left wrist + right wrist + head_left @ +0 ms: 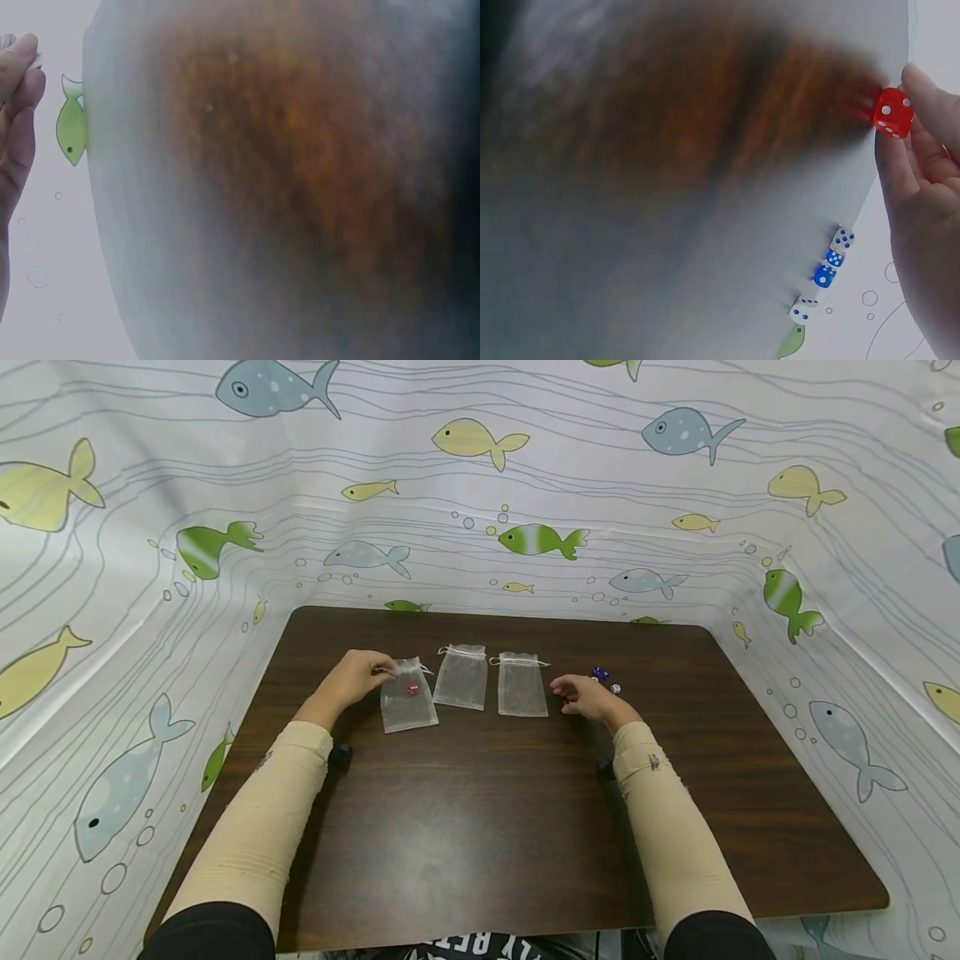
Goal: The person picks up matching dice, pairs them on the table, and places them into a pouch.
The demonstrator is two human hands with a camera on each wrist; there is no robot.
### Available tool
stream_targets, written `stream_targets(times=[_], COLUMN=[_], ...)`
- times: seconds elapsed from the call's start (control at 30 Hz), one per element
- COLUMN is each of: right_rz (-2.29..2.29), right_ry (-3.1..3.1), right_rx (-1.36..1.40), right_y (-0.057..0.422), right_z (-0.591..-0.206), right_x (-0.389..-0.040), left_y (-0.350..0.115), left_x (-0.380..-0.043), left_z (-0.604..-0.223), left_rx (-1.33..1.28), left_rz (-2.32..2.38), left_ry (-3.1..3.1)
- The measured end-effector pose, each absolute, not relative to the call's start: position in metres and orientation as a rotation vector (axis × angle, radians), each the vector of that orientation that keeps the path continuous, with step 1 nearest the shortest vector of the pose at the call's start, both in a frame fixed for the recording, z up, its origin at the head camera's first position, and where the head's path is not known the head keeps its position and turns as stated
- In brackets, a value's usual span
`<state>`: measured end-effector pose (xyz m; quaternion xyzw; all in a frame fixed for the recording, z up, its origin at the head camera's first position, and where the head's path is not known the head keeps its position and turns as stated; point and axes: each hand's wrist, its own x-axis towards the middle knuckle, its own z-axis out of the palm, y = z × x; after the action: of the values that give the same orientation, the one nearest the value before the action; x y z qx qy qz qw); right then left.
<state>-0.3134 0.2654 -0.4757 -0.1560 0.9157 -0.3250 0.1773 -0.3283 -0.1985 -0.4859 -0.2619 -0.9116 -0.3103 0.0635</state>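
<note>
My left hand [358, 677] pinches the top of the leftmost sheer white drawstring pouch [408, 715], near its opening. One red die [413, 690] shows through the mesh of that pouch. In the left wrist view, thumb and finger meet on a bit of white material [36, 61]. My right hand [588, 697] holds another red die [894, 113] between thumb and fingers, just right of the rightmost pouch [522, 691]. A middle pouch [461, 680] lies flat between the other two.
Beyond the right hand sit blue dice [600, 673] and a white die [616, 688]; the right wrist view shows another white die [803, 309] in that row. Everything lies on a dark wooden table [450, 827], with a fish-print sheet [420, 518] hung around it.
</note>
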Motion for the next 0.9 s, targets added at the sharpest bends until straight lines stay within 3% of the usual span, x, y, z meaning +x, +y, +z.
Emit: stream_targets(times=[0.9], right_rz=[-0.961], right_ry=[2.653], right_rx=[-0.455], right_y=[0.256], right_z=[-0.478], right_x=[-0.318], left_y=[-0.201], left_x=[-0.326], left_z=[-0.486], left_rx=[-0.766], left_rz=[-0.931], left_ry=[-2.796])
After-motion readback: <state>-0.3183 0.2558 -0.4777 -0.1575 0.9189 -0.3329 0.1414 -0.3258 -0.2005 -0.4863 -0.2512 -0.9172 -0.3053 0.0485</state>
